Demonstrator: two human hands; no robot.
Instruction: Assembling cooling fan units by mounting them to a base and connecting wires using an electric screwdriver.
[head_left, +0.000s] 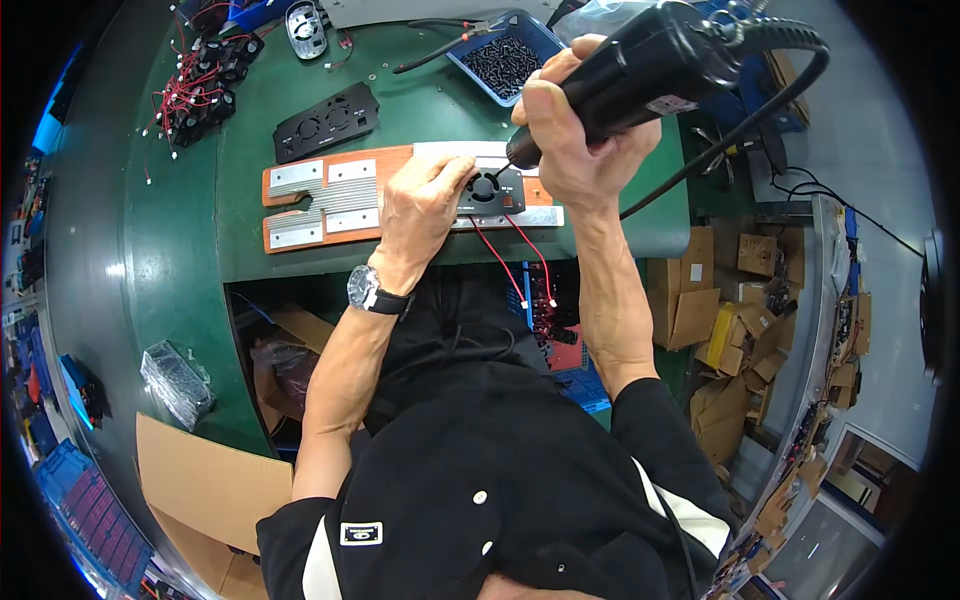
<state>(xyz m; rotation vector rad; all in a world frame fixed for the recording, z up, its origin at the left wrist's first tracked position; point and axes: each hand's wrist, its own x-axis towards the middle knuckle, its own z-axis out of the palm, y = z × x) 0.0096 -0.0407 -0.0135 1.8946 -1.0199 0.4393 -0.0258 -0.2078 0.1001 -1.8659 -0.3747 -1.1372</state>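
Note:
My right hand (570,130) grips a black electric screwdriver (650,65) with a coiled cord, its tip pointing down onto a small black fan (492,190) with red and black wires. The fan sits on a black panel lying across an orange jig (335,195) that carries ribbed silver metal blocks. My left hand (420,215) presses flat on the jig just left of the fan, fingers touching the fan's edge. A wristwatch (368,290) is on my left wrist.
A blue tray of black screws (505,62) stands behind the jig. A black panel with two round fan openings (325,122) lies further left, beside a heap of fans with red wires (200,85). Cardboard boxes (730,330) pile up at right, under the green bench (180,240).

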